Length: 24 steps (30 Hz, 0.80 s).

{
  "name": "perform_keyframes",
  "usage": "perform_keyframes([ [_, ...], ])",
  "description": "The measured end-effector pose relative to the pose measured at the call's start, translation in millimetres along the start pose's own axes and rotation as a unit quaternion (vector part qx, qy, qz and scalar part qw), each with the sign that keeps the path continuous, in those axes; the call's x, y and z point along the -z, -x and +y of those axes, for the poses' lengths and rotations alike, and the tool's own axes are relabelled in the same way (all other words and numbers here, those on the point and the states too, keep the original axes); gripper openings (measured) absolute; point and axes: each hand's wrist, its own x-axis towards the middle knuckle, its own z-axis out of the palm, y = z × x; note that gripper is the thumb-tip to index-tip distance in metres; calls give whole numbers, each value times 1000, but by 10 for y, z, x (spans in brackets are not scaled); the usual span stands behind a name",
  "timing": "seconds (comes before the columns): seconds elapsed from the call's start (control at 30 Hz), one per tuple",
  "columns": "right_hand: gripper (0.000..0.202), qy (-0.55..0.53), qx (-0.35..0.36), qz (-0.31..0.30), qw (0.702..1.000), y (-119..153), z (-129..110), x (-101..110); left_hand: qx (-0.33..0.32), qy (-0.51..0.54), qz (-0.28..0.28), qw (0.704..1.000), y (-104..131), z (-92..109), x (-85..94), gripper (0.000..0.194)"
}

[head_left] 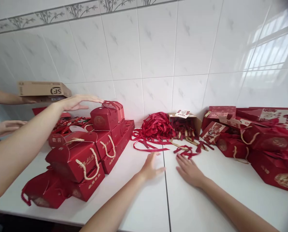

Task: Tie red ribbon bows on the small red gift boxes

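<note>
My left hand (151, 167) rests low over the white table (144, 199), thumb and fingers apart and nothing held. To its right, beyond the dark seam, my right hand (189, 169) lies palm down with fingers stretched out. Its fingertips are at a small tangle of dark red ribbon (186, 150). Behind my hands is a large heap of red ribbons (158, 126). Beside that heap an open cardboard box (196, 124) holds dark red ribbons with gold tags, some spilling onto the table.
Red gift boxes with rope handles (85, 158) are stacked at the left. Another person's hand (79, 102) reaches over them; more hands are farther left near a cardboard carton (43, 89). More red boxes (267, 138) fill the right side. A tiled wall stands behind.
</note>
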Motion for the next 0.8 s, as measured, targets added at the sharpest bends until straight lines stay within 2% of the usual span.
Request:
perform_keyframes([
  [0.07,51,-31,83,-11,996,71,-166,-18,-73,3,-76,994,27,179,-80,62],
  [0.13,45,-60,136,-10,989,112,-270,-18,-109,-2,-121,987,28,289,-126,62],
  [0.2,45,-85,154,1,984,122,-302,-3,-101,-11,-136,985,7,316,-135,65],
  [0.3,53,-118,146,32,982,106,-251,25,-56,-22,-140,988,-30,246,-89,74],
  [0.4,51,-139,95,68,983,68,-114,63,-9,-24,-128,991,-49,121,19,80],
  [0.6,41,-125,-49,110,985,-67,329,205,85,6,-43,995,-78,-151,298,83],
  [0.7,28,-130,-66,100,984,-115,477,250,75,40,-17,996,-107,-214,351,86],
  [0.8,24,-140,-65,91,984,-126,504,247,56,60,10,997,-154,-226,375,83],
])
